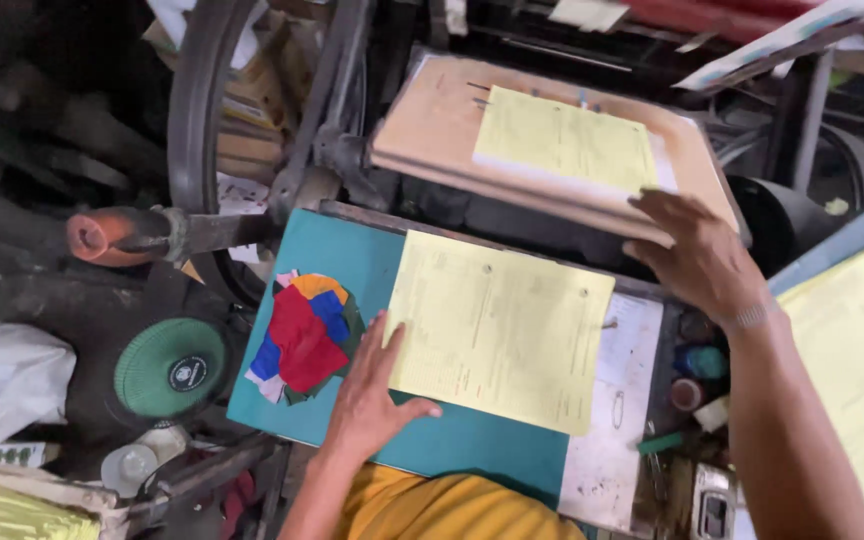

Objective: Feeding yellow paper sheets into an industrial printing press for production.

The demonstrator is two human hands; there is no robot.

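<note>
The left hand (372, 385) lies flat and open on the teal board (352, 260), fingers spread, its fingertips touching the left edge of a stack of yellow printed sheets (502, 330) without gripping it. That stack sits near the middle of the view, slightly tilted, overlapping the teal board and a white panel (617, 440) at about 4 o'clock from it. At 9 o'clock from the stack, just beside the left hand, is a small heap of coloured paper scraps (304, 338) in red, blue, orange and white. The right hand (697, 255) is open, palm down and fingers extended, resting on the lower right edge of a slanted tan board (432, 130) at 1 o'clock from the stack; it grips nothing. On that tan board lies a single yellow sheet (567, 145), just beside the right fingertips. A green round lid (172, 368) sits at 8 o'clock, well apart from the stack, and an orange-tipped handle (112, 235) sticks out at 9 o'clock. A large dark wheel (192, 110) stands at 11 o'clock.
</note>
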